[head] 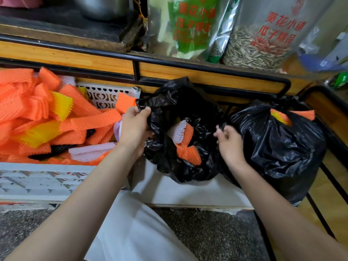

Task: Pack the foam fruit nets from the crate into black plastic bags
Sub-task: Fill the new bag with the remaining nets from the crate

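Left hand [134, 125]: grip clamped on the left rim of the open black bag [180, 170], pinching crinkled film. Right hand [228, 142]: grip curled on film at the right rim. The bag sat mid white board [188, 193] with ribbed orange and white foam nets [188, 153] inside. A perforated white crate [37, 181], just left of the board, was heaped with more nets. A bulging full bag [282, 151] stood at the right edge.

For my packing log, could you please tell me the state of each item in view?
crate, heaped with foam nets
open bag, mouth held open, few nets inside
full bag, bulging, nets poking out
left hand, pinches open bag's rim
right hand, grips open bag's opposite rim
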{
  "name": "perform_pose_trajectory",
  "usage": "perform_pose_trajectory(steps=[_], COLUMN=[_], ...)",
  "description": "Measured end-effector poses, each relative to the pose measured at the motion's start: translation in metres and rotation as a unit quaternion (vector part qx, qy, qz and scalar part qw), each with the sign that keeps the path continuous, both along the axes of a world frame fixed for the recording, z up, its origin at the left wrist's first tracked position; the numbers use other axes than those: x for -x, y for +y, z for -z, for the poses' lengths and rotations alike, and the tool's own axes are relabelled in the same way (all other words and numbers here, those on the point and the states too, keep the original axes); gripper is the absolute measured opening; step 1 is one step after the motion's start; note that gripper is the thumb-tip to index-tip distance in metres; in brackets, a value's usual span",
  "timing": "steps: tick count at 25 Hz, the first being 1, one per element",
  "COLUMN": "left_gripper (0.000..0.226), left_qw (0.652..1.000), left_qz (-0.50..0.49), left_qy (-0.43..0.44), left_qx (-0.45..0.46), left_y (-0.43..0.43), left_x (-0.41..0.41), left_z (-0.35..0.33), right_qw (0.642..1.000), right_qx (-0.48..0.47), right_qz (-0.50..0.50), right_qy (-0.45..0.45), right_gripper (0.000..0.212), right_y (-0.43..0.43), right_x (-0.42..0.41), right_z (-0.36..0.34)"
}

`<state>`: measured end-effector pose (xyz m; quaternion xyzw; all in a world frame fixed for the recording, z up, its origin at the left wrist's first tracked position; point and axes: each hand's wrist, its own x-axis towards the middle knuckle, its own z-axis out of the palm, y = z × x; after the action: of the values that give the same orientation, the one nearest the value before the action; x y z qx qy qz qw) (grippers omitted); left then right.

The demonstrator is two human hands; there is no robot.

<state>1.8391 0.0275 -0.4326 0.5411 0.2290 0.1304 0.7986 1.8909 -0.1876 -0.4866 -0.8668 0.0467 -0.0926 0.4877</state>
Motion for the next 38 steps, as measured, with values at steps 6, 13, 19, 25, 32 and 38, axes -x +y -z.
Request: perform_pose_trajectory(steps=[6,13,19,25,32,38], left_gripper=[0.023,0.014,0.026,0.036,0.026,0.075], left_qw=[0.996,0.995,0.952,0.9,0.867,0.761], left_qz=[-0.033,0.002,0.02,0.086,0.056,0.111], left_qy=[-0.076,0.039,0.059,0.072,0.08,0.246], left_qx=[-0.019,-0.093,-0.3,-0.421,-0.488,-0.59], left_y=[-0.019,-0.016,-0.011,0.009,0.134,0.226], left_x=[-0.017,-0.005,0.002,0.018,0.015,0.006], left_z=[-0.025,0.011,0.013,-0.005,0.033,0.078], right_qw=[0.965,0.953,0.912,0.806,0.816,0.782], right_qx=[0.149,0.291,0.401,0.576,0.407,0.417], right_qz=[-0.047,-0.053,-0.064,-0.091,-0.346,-0.464], right_qy=[-0.211,-0.063,-0.052,-0.105,-0.22,-0.008], right_gripper=[0.031,0.03,0.033,0.047,0.035,0.078], right_y=[0.038,-0.005,0.004,0.064,0.197,0.295], right_x=[-0.032,-0.039,-0.022,0.001,0.018,-0.033], right_z=[-0.131,-0.108,-0.085,-0.112,-0.096,-0.03])
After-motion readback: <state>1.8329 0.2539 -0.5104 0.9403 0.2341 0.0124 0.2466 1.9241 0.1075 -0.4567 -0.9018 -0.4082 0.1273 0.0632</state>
